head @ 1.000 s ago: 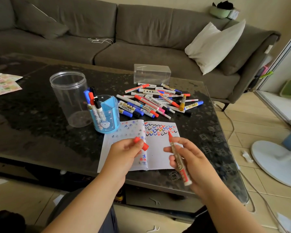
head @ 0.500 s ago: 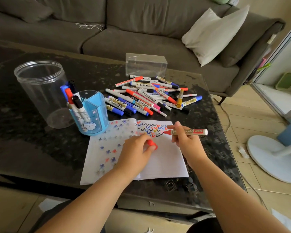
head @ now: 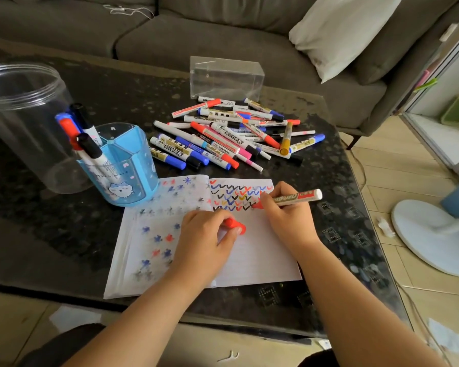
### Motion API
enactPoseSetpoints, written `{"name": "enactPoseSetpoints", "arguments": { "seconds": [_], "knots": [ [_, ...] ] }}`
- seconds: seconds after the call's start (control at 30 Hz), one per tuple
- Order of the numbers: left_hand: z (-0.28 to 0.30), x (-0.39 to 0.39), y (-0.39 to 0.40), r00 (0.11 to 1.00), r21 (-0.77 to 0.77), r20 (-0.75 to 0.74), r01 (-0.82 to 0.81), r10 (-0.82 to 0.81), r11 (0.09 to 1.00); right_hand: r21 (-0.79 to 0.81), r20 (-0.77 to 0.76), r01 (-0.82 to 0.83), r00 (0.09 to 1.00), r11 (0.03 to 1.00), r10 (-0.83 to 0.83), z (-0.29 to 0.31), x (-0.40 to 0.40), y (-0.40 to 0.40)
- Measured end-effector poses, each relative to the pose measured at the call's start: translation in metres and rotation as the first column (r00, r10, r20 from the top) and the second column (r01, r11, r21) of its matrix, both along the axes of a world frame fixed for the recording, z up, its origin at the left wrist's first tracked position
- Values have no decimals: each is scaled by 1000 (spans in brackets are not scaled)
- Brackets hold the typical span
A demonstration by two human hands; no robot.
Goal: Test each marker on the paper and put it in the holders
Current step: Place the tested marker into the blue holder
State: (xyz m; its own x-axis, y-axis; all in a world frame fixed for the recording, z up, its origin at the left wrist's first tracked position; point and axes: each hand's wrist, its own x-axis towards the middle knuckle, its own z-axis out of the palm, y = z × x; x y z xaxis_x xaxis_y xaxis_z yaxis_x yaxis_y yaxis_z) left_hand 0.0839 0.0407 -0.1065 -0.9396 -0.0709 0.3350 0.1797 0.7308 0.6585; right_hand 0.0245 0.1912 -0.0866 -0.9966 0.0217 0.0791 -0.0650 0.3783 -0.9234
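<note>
My right hand [head: 289, 221] pinched the red marker [head: 294, 197] like a pen, its tip on the paper [head: 263, 260] at the end of the check-mark rows, to test the ink. My left hand [head: 207, 234] pinched its red cap [head: 235, 225] and rested on the page to keep it flat. The blue holder [head: 127, 168] waited near the paper's far left corner.

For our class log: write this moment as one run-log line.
right hand: red-tipped white marker on paper | left hand: red cap

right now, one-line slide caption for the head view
Right hand tests a red marker on the paper; left hand holds its cap.
</note>
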Motion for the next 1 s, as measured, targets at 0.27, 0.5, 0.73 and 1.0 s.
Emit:
{"name": "enactPoseSetpoints", "arguments": {
  "seconds": [0.27,0.5,0.73,1.0],
  "knots": [
    [3,1,0,1000,23,5,5,-5,1000,27,27,-49,998,998,48,-1,-2,0],
    [4,2,-1,999,31,33,14,-15,999,33,0,54,999,998,-54,-3,-2,0],
    [2,1,-2,998,41,55,18,-20,999,-77,32,102,994,992,-100,-4,-5,7],
    [13,2,-9,978,303,194,19,-81,953,-324,220,165,971,932,-96,9,-6,9]
  ]
}}
